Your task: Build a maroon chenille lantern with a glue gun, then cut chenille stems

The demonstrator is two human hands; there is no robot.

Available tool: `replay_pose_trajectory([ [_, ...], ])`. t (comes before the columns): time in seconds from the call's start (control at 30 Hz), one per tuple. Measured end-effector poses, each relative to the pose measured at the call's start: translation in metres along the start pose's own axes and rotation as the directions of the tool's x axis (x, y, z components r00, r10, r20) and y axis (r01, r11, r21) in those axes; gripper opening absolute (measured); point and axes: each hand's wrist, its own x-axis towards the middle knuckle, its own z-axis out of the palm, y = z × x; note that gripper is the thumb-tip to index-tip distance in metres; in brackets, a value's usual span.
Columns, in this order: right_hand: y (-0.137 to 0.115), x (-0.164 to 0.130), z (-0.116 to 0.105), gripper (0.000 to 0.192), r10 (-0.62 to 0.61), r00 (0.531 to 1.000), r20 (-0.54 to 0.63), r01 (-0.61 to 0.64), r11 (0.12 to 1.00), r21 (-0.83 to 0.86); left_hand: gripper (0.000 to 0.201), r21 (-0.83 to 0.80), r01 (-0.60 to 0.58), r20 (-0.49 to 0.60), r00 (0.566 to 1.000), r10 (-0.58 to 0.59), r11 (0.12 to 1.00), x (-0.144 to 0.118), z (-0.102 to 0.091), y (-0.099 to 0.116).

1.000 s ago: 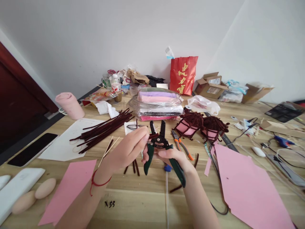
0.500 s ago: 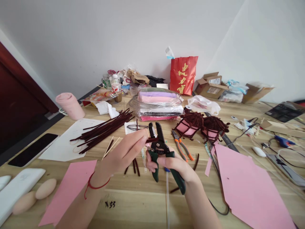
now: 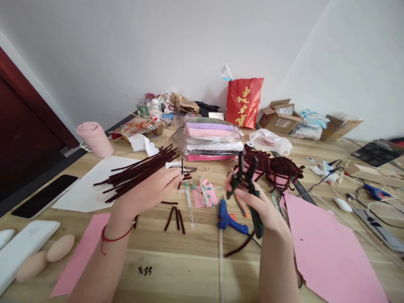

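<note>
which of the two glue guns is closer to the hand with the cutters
The blue glue gun with the orange trigger, lying just left of the right hand. The other glue gun sits far off by the table's right edge.

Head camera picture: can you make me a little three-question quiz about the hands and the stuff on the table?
1. True or false: the right hand holds green-handled pliers.
2. What lies on the table between the two hands? A) blue glue gun B) banana C) teapot
3. Fill in: the left hand pinches a short dark ____ piece of fuzzy stem.

Key: 1 true; 2 A; 3 red.
</note>
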Motion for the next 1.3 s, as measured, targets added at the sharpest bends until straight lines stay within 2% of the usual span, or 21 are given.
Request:
replay_pose_trajectory([
  [0.03,0.006,0.002,-0.012,0.040,0.074,0.993,-0.090,-0.092,0.973,-0.212,0.034,0.038,0.050,0.090,0.995,-0.053,0.998,-0.001,-0.001,-0.007],
  [0.07,0.014,0.005,-0.022,0.043,0.143,0.979,-0.148,-0.193,0.886,-0.421,0.033,0.081,0.112,0.171,0.977,-0.124,0.990,-0.001,-0.002,-0.013],
  [0.13,0.035,0.015,-0.040,0.050,0.297,0.921,-0.252,-0.384,0.571,-0.726,0.029,0.162,0.218,0.256,0.933,-0.254,0.963,-0.002,0.000,-0.023],
  [0.17,0.048,0.022,-0.047,0.056,0.371,0.873,-0.318,-0.460,0.407,-0.789,0.027,0.189,0.247,0.248,0.924,-0.290,0.950,-0.001,0.001,-0.028],
  [0.2,0.060,0.028,-0.052,0.064,0.402,0.838,-0.369,-0.509,0.330,-0.795,0.026,0.210,0.259,0.220,0.927,-0.304,0.943,0.000,0.002,-0.033],
  [0.3,0.094,0.043,-0.063,0.078,0.451,0.779,-0.435,-0.574,0.235,-0.784,0.026,0.264,0.250,0.130,0.948,-0.291,0.932,0.009,0.009,-0.052],
  [0.43,0.126,0.053,-0.068,0.090,0.478,0.741,-0.471,-0.603,0.167,-0.780,0.023,0.359,0.249,0.055,0.956,-0.287,0.900,0.036,0.029,-0.088],
  [0.5,0.137,0.055,-0.068,0.095,0.475,0.736,-0.482,-0.606,0.145,-0.782,0.018,0.415,0.244,0.012,0.962,-0.274,0.876,0.052,0.044,-0.104],
  [0.63,0.150,0.058,-0.066,0.097,0.462,0.739,-0.490,-0.604,0.131,-0.786,0.034,0.526,0.201,-0.029,0.975,-0.219,0.826,0.076,0.075,-0.127],
  [0.77,0.150,0.060,-0.065,0.095,0.449,0.740,-0.501,-0.609,0.130,-0.783,0.035,0.608,0.135,-0.030,0.989,-0.148,0.782,0.088,0.090,-0.139],
  [0.83,0.145,0.059,-0.064,0.090,0.436,0.753,-0.493,-0.598,0.143,-0.788,0.036,0.633,0.106,-0.031,0.993,-0.112,0.767,0.092,0.089,-0.141],
  [0.93,0.130,0.056,-0.059,0.075,0.387,0.797,-0.463,-0.558,0.181,-0.810,0.033,0.663,0.082,-0.048,0.997,-0.067,0.744,0.097,0.077,-0.138],
  [1.0,0.115,0.053,-0.054,0.063,0.342,0.834,-0.433,-0.519,0.219,-0.826,0.022,0.679,0.079,-0.073,0.997,-0.040,0.730,0.097,0.066,-0.131],
  [1.07,0.099,0.050,-0.047,0.051,0.290,0.874,-0.389,-0.465,0.267,-0.844,0.022,0.695,0.087,-0.106,0.994,-0.018,0.714,0.094,0.055,-0.120],
  [1.2,0.069,0.051,-0.020,0.031,0.153,0.957,-0.245,-0.286,0.383,-0.878,0.035,0.726,0.143,-0.186,0.983,-0.008,0.672,0.082,0.040,-0.093],
  [1.3,0.054,0.054,0.007,0.028,0.041,0.990,-0.134,-0.138,0.455,-0.879,0.037,0.738,0.174,-0.217,0.976,-0.015,0.652,0.071,0.033,-0.074],
])
